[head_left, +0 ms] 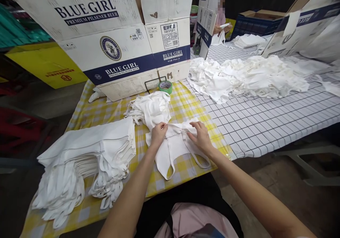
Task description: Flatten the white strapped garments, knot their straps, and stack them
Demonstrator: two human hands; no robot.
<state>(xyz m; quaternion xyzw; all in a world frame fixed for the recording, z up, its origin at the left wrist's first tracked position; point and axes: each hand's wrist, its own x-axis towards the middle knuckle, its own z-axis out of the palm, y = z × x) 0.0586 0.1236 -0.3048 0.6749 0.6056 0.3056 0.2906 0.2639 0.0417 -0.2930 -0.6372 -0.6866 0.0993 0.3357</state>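
A white strappy garment, like a camisole [170, 153], lies spread on the yellow checked cloth in front of me, its thin straps towards my body. My left hand [158, 135] pinches the garment's far edge at its left side. On its right side rests my right hand [200, 136], thumb and fingers apart and curved over the fabric. Just beyond is a loose heap of white garments [151, 107]. A thick, neat stack of similar white garments [92, 139] lies to the left, straps hanging towards me.
A large beer carton [127, 39] stands behind, with a roll of green tape [165, 86] at its foot. Across the grid-patterned table [255, 124] lies a long pile of white garments [249, 77]. Farther back, a person's hands [221, 29] hold white fabric.
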